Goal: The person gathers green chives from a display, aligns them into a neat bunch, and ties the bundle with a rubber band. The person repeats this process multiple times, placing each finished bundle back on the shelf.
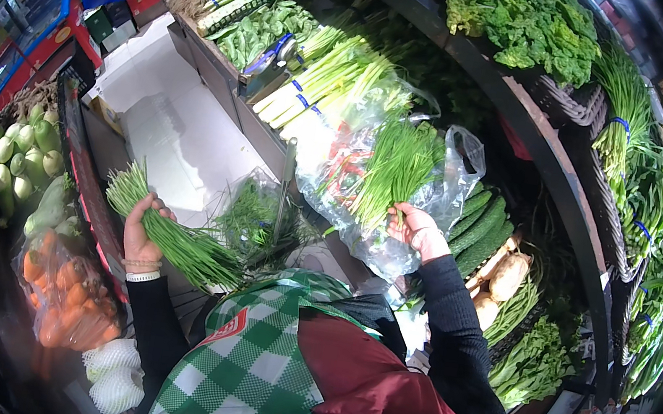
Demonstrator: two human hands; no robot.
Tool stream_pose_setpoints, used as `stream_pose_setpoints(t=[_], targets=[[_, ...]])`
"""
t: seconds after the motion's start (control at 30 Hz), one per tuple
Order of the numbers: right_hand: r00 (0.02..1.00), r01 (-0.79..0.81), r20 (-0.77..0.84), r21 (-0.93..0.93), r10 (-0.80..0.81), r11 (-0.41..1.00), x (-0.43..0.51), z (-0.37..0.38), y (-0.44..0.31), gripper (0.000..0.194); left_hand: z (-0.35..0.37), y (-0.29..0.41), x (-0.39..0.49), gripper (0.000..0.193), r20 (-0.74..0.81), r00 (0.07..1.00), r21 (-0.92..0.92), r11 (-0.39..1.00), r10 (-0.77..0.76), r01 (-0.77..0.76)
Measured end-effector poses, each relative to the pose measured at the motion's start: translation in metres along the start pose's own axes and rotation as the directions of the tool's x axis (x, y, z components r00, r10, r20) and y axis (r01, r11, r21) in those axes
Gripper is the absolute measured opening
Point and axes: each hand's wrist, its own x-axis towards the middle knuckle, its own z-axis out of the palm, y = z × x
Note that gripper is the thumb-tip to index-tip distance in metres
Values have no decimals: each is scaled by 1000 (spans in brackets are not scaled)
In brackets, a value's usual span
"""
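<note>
My left hand is wrapped around a thick bundle of green chives, held over the aisle with its cut ends pointing up and left. My right hand has its fingers curled on the lower ends of a loose pile of chives. That pile lies on a clear plastic bag on the vegetable stand. Red items, too blurred by glare to name, show through the plastic. Below, between my hands, an open clear bag contains thin green trimmings.
Beside the right hand lie cucumbers and pale root vegetables. Tied celery-like stalks and a blue-trimmed scale or tape dispenser sit further back. At left are bagged carrots and pale green gourds. A dark shelf edge arches at right.
</note>
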Motion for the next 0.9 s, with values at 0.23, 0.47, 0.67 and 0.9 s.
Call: stream_pose_setpoints(t=[0.23, 0.47, 0.67, 0.9], targets=[[961, 275, -18, 174, -277, 945, -37, 9, -6, 10, 11, -11, 2, 12, 40, 999, 63, 998, -23, 21], [722, 661, -38, -257, -691, 705, -79, 19, -2, 9, 34, -22, -7, 18, 295, 946, 302, 952, -133, 40], [549, 614, 307, -779, -777, 125, -129, 78, 3, 15, 101, -34, -34, 33, 402, 903, 635, 757, -151, -156], [502, 834, 865, -479, 16, -276, -138, 163, -23, 21, 145, -59, -28, 64, 639, 670, 657, 721, -377, -221]])
